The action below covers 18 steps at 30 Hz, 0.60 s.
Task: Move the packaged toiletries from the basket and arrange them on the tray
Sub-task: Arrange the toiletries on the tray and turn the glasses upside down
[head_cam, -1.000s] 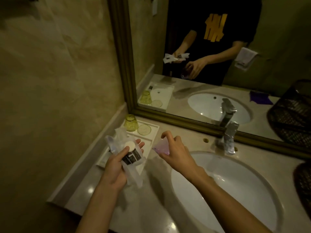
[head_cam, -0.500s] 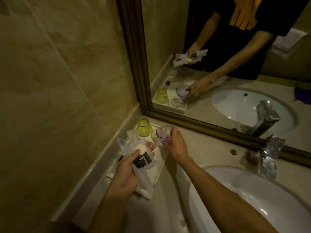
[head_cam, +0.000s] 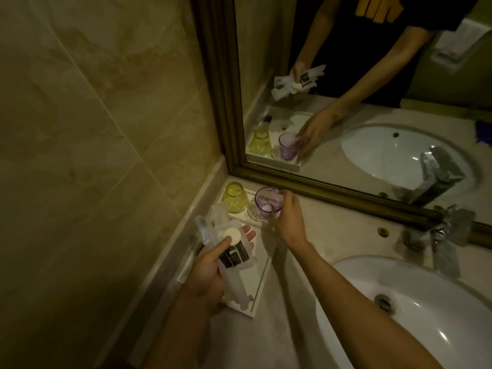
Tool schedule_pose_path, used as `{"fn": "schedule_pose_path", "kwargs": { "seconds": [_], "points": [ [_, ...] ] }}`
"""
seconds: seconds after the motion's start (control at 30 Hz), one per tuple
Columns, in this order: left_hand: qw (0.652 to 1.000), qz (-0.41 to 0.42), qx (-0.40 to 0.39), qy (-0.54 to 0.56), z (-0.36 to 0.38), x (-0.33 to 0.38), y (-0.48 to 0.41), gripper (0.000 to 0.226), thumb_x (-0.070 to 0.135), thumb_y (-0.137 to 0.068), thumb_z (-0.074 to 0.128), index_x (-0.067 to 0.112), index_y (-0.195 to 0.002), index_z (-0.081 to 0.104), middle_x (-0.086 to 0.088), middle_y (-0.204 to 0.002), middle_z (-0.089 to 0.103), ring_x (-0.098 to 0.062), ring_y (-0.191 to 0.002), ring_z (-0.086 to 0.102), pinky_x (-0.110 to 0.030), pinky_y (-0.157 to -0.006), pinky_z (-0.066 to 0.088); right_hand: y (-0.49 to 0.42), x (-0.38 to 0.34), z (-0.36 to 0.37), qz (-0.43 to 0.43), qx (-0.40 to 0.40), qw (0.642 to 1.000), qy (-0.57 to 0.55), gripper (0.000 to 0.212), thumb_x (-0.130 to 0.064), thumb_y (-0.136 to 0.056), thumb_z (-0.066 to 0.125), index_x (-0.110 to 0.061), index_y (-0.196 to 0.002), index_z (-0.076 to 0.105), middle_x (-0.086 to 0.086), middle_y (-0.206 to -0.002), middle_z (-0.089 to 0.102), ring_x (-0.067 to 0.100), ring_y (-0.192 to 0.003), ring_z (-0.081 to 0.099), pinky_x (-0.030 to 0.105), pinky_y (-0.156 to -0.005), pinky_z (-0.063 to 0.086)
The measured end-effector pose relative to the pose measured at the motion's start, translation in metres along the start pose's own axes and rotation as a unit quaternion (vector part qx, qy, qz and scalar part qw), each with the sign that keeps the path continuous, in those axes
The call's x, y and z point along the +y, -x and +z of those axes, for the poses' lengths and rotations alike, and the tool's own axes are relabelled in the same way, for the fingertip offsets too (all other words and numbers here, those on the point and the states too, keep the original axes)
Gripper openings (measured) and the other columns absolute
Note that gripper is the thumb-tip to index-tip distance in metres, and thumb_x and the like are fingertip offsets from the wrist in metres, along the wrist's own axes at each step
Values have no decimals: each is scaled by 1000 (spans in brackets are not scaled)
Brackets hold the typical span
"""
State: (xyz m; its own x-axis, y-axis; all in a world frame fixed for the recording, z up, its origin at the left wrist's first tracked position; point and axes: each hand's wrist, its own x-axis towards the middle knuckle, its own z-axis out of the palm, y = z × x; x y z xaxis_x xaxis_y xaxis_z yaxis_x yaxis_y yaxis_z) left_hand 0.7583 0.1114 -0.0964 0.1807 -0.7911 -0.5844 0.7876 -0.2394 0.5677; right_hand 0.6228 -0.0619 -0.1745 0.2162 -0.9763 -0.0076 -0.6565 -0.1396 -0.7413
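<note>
My left hand (head_cam: pixel 210 270) holds a bundle of packaged toiletries (head_cam: pixel 229 251): clear and white sachets, one with a black label and a round white disc on top. It hovers over the white tray (head_cam: pixel 259 286) by the wall. My right hand (head_cam: pixel 288 219) grips a purple glass (head_cam: pixel 267 202), upright on a clear coaster at the tray's far end. A yellow glass (head_cam: pixel 235 197) stands upside down beside it. The basket is out of view.
A white sink basin (head_cam: pixel 415 315) fills the right side, with a chrome tap (head_cam: pixel 442 235) behind it. A gold-framed mirror (head_cam: pixel 346 187) runs along the back, and a tiled wall (head_cam: pixel 106 129) closes the left side.
My right hand carried the purple glass from the counter's middle to the tray's far end and set it on the coaster. The view has moved closer to the tray; my left hand still holds the packets.
</note>
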Motion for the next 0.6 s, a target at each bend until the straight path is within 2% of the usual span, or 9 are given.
{"fn": "schedule_pose_path", "kwargs": {
  "seconds": [0.07,0.1,0.2,0.27,0.33,0.43,0.53,0.6],
  "points": [
    [1000,-16,-5,-5,-2,2,-4,51,13,-89,59,2,-139,56,-25,-134,64,-38,-125,62,-48,-98,56,21,-20,-16,-61,55,996,-24,47,-17,-82,76,-16,-124,55,5,-128,57,22,-116,56,25,-92,46],
    [1000,-26,-6,-5,-3,2,-7,50,13,-91,58,3,-140,55,-26,-135,63,-39,-126,61,-47,-95,57,38,-35,-25,-105,54,992,-43,38,-18,-85,74,-18,-119,60,1,-123,60,17,-113,56,21,-91,45],
    [999,-43,-19,-18,-9,-1,-12,43,13,-96,55,5,-138,56,-27,-133,63,-41,-123,61,-51,-91,57,90,-69,-39,-204,-52,976,-56,28,-29,-88,73,-23,-115,65,-7,-117,63,7,-111,54,15,-91,43],
    [997,-51,-37,-50,-11,-4,-9,39,15,-94,55,2,-131,59,-28,-128,64,-37,-115,67,-45,-83,60,112,-72,-32,-235,-86,968,-8,32,-35,-84,73,-24,-113,63,-8,-110,63,9,-107,53,23,-87,46],
    [994,-66,-51,-78,-17,-8,-5,32,14,-98,52,3,-126,62,-31,-125,64,-37,-113,67,-44,-85,60,123,-67,-21,-226,-70,971,39,28,-37,-83,72,-25,-106,61,-11,-98,61,12,-98,52,33,-80,46],
    [990,-102,-50,-89,-33,-11,-4,33,15,-103,50,7,-133,60,-26,-127,67,-39,-118,65,-51,-89,57,135,-63,-10,-191,-48,978,63,20,-37,-86,71,-27,-96,57,-11,-88,58,13,-87,51,37,-73,46],
    [991,-106,-27,-83,-52,-7,-11,32,12,-101,53,10,-132,61,-24,-123,71,-40,-115,66,-59,-93,54,147,-57,-3,-126,17,992,10,23,-34,-82,74,-25,-89,54,-11,-86,57,11,-83,53,31,-74,45],
    [992,-101,-14,-72,-61,2,-16,36,12,-100,53,10,-136,59,-22,-126,70,-40,-117,66,-60,-88,56,154,-48,5,-61,66,996,-21,24,-37,-81,74,-24,-85,55,-12,-84,58,9,-82,53,24,-74,43]
  ]
}}
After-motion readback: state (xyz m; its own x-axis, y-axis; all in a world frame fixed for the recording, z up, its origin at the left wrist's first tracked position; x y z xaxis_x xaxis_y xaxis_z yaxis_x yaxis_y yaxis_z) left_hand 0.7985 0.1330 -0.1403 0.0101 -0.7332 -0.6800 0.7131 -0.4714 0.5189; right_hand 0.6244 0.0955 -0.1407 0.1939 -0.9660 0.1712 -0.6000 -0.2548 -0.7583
